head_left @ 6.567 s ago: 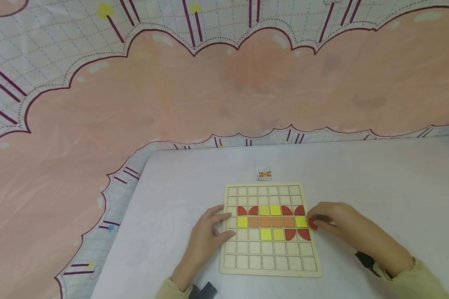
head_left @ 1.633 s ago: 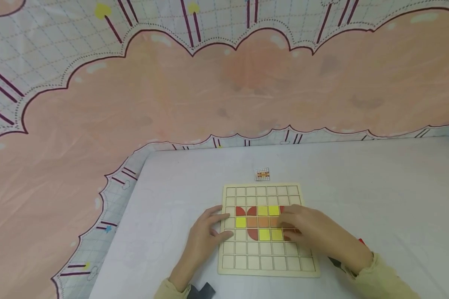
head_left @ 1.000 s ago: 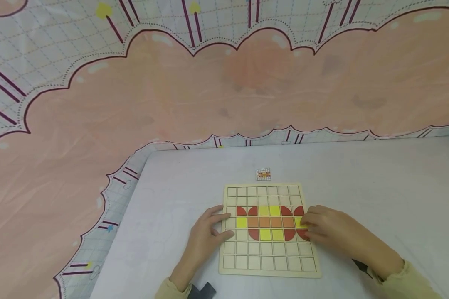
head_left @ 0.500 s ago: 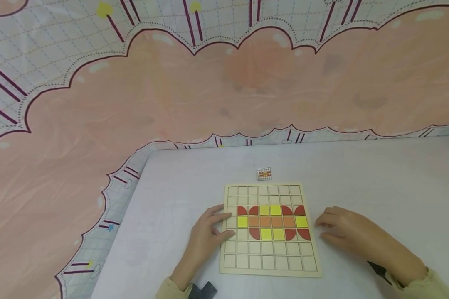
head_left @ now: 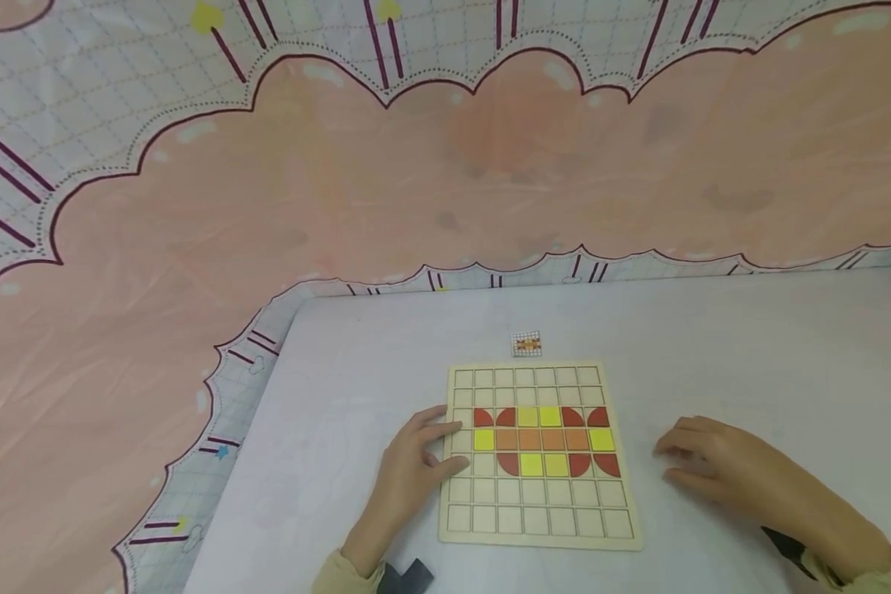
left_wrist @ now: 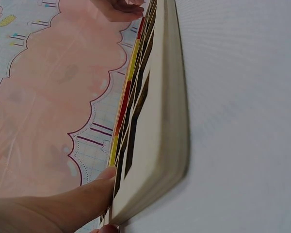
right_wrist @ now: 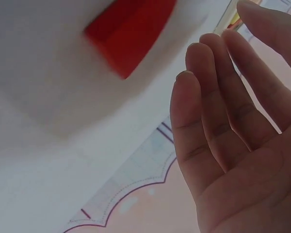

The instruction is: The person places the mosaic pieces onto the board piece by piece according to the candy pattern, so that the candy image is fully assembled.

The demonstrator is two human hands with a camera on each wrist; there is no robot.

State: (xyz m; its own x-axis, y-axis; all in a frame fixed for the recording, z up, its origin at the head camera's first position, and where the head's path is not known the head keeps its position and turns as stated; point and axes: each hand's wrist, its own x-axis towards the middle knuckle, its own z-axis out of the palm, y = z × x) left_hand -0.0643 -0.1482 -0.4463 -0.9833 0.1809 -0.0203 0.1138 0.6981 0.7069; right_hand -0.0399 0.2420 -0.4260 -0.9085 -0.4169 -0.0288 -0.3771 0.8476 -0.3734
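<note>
A pale grid board (head_left: pixel 538 528) lies flat on the white table. Its middle rows hold red quarter-circle tiles (head_left: pixel 506 464), yellow square tiles (head_left: pixel 531 464) and orange square tiles (head_left: pixel 553 440). At the board's left edge my left hand (head_left: pixel 408 466) rests, thumb and fingertips spread along the rim; the left wrist view shows the thumb (left_wrist: pixel 94 194) at the board's edge. To the right of the board, apart from it, hovers my right hand (head_left: pixel 720 462), its fingers loosely bent and holding nothing. Close by that hand is a red piece (right_wrist: pixel 131 36), hidden in the head view.
A small printed card (head_left: pixel 526 344) with a grid pattern lies just beyond the board's far edge. Behind the table hangs a pink patterned cloth (head_left: pixel 416 181). A dark strap piece (head_left: pixel 408 577) shows by my left sleeve.
My right hand carried a red quarter-circle tile onto the board, where it sits left of the lower yellow squares. Then the hand withdrew rightward, off the board. My left hand stays put.
</note>
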